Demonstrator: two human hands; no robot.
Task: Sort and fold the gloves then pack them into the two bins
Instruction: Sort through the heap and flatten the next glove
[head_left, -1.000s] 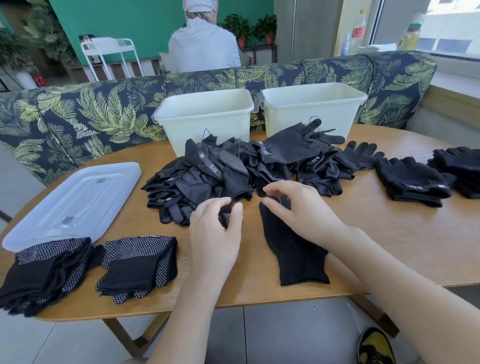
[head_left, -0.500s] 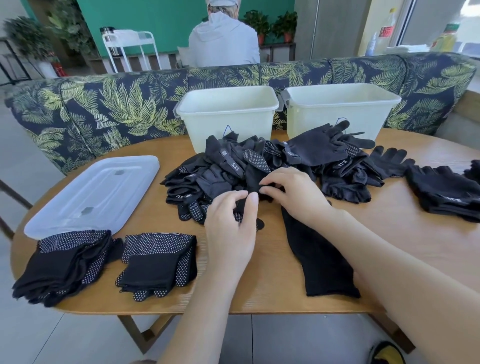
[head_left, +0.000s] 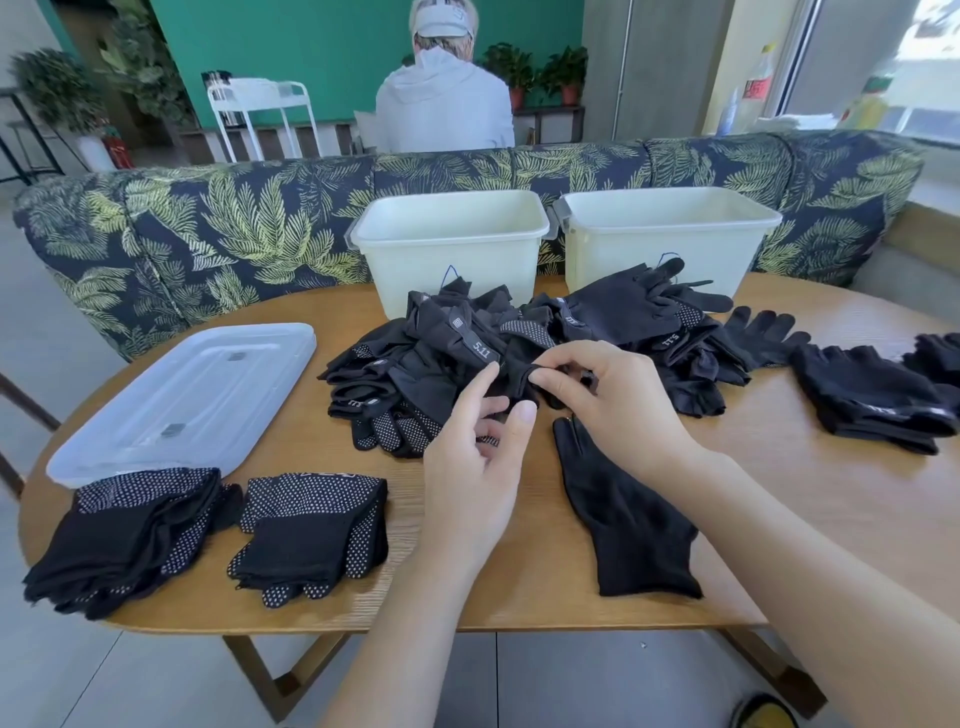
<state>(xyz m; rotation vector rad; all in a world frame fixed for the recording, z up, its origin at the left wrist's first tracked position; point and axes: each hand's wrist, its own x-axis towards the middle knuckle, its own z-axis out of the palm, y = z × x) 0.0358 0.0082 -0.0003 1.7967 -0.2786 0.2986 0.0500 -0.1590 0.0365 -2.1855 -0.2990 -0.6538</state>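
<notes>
Soft black knit: the right hand (head_left: 618, 400) pinches 1 limp, light glove (head_left: 524, 374) at the pile (head_left: 467, 364) edge; left hand (head_left: 475, 467) spread beside. Better gripped by its cuff.

Matt black cloth gloves (head_left: 519, 353) — grained wood table (head_left: 810, 499), smooth plastic bins (head_left: 452, 249).

"5.11" reads in pale print on a grey glove strap (head_left: 480, 349) just beyond the left hand's fingers (head_left: 480, 382). The same mark sits upside down on another strap (head_left: 671, 341) past the right hand's fingers (head_left: 558, 376).
</notes>
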